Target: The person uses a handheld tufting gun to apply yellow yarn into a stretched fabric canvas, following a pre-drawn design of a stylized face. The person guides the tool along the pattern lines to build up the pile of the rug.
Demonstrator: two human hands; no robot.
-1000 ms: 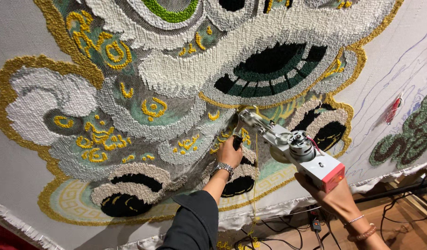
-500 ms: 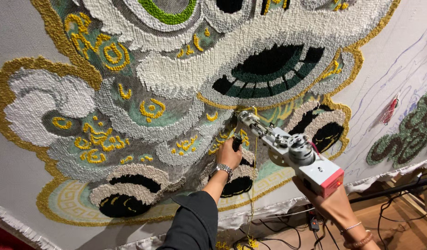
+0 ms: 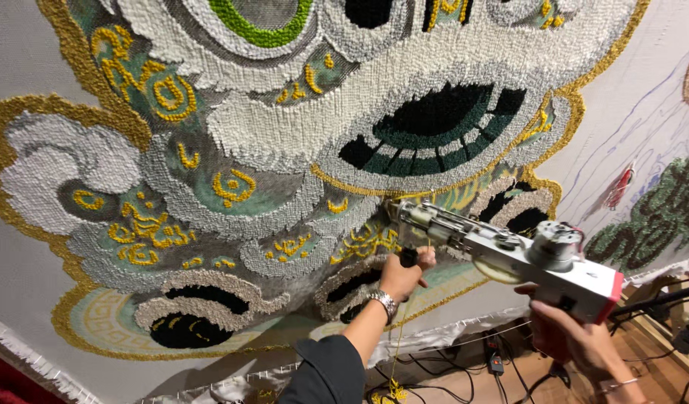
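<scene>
A large tufted rug (image 3: pixel 284 150) in white, grey, gold, green and black is stretched on pale backing cloth in front of me. A white and red tufting gun (image 3: pixel 524 258) points at it, its needle tip at the gold line below the dark mouth shape. My left hand (image 3: pixel 404 275), with a metal watch on the wrist, grips the gun's black front handle. My right hand (image 3: pixel 576 340) holds the rear grip under the red end. Yellow yarn (image 3: pixel 395 352) hangs down from the gun to a small heap.
Bare backing cloth with drawn outlines and a green patch (image 3: pixel 658 217) lies to the right. Black cables and a power strip (image 3: pixel 494 363) lie on the wooden floor below the rug's fringed lower edge (image 3: pixel 210 385).
The view has drawn closer and the gun tip has shifted slightly left along the gold line. Both hands keep their grips.
</scene>
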